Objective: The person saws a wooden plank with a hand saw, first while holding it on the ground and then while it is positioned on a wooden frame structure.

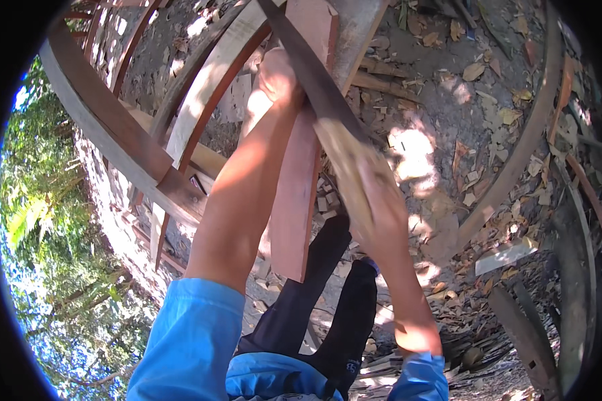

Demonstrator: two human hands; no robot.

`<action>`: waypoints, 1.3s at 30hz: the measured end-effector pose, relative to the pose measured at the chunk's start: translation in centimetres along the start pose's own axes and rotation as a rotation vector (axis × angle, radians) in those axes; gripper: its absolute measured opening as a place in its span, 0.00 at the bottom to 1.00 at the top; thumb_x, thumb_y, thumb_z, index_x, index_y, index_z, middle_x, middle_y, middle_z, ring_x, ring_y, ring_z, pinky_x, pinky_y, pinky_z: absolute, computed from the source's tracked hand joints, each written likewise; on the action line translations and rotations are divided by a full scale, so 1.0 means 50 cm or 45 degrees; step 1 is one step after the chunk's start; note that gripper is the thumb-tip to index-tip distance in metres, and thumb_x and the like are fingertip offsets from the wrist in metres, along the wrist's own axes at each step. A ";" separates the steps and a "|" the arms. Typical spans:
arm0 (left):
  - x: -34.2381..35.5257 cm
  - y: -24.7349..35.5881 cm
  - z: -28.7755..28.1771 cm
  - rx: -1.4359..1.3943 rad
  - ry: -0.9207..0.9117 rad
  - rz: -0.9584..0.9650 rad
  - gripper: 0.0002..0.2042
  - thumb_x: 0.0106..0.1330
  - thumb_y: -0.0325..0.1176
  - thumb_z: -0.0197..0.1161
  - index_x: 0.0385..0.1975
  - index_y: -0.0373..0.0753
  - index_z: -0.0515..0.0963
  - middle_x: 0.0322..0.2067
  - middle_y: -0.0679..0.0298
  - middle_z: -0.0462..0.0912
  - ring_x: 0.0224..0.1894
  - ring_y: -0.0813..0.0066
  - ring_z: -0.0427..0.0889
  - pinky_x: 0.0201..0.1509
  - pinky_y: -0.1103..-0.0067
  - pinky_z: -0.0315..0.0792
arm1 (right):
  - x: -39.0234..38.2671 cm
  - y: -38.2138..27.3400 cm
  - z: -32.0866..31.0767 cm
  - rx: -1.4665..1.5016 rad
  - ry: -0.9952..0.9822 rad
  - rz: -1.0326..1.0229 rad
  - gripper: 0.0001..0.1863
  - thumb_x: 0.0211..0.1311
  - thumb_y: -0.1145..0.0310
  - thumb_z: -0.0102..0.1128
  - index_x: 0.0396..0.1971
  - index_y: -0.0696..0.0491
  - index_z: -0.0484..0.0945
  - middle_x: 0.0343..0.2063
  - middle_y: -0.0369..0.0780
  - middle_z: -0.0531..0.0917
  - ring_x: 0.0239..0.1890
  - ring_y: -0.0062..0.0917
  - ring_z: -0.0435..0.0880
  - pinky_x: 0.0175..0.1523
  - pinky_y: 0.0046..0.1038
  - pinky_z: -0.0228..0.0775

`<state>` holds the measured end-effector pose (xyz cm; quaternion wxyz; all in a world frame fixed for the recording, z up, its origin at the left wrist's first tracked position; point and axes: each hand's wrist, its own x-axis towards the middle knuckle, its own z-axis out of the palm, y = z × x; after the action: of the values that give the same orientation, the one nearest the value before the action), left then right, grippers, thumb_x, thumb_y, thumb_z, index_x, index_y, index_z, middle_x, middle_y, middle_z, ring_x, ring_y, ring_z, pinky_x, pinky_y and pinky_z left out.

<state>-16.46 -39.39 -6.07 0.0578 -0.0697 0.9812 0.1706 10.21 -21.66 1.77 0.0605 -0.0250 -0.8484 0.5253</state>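
My right hand (381,207) is closed round the pale wooden handle of a handsaw (324,87), and motion blurs both hand and handle. Its long dark blade slants up and left across a reddish plank (293,207). Whether the teeth touch the wood cannot be made out. On the plank's left edge, close beside the blade, my left hand (277,75) grips the plank with fingers curled; part of the grip is hidden. The plank runs lengthwise in front of me, its near end over my legs and its far part on a wider board (361,40).
Curved wooden beams (107,134) stand at the left. Another curved timber (515,167) lies on the leaf-strewn ground at the right, near a pale offcut (506,256). Small wood blocks (328,199) lie below the plank. Green foliage (40,200) fills the far left.
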 end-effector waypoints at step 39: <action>0.056 -0.070 0.047 -0.750 0.136 -0.036 0.14 0.69 0.41 0.65 0.32 0.35 0.86 0.33 0.54 0.91 0.37 0.57 0.91 0.41 0.64 0.82 | 0.097 0.003 0.048 0.161 -0.117 0.110 0.34 0.60 0.83 0.62 0.70 0.58 0.72 0.60 0.55 0.81 0.53 0.47 0.87 0.59 0.39 0.79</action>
<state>-18.44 -42.17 -9.77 -0.0144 -0.1061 0.8900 0.4433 5.10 -23.20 0.93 0.0004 -0.0338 -0.8135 0.5805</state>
